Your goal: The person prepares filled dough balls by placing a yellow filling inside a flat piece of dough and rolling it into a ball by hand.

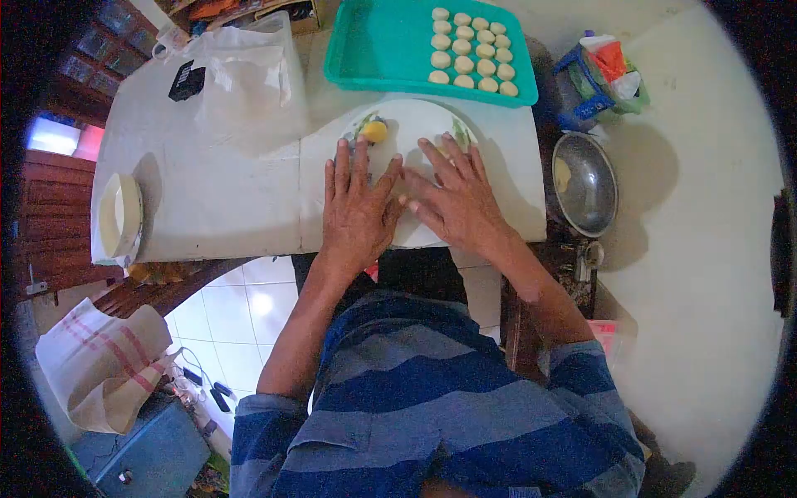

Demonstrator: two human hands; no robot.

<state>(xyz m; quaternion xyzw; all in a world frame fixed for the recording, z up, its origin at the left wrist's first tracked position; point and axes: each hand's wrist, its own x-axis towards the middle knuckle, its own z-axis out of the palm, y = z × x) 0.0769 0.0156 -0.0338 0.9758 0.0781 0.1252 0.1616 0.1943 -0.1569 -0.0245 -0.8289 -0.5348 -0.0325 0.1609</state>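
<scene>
A blue striped shirt (432, 415) fills the near edge of the view. Both forearms extend to a white plate (415, 116) at the near edge of the table (216, 191). The left hand (357, 207) and right hand (452, 199) lie open, palms down and fingers spread, gripping nothing; whether anything lies beneath the palms cannot be told.

A yellow ball (375, 131) sits on the plate just beyond the left fingertips. It is probably soft, light and easily dented; take it gently by its sides with the fingertips.

A green tray (365, 50) of pale balls (473, 50) lies beyond the plate. A metal bowl (585, 183) stands to the right.
</scene>
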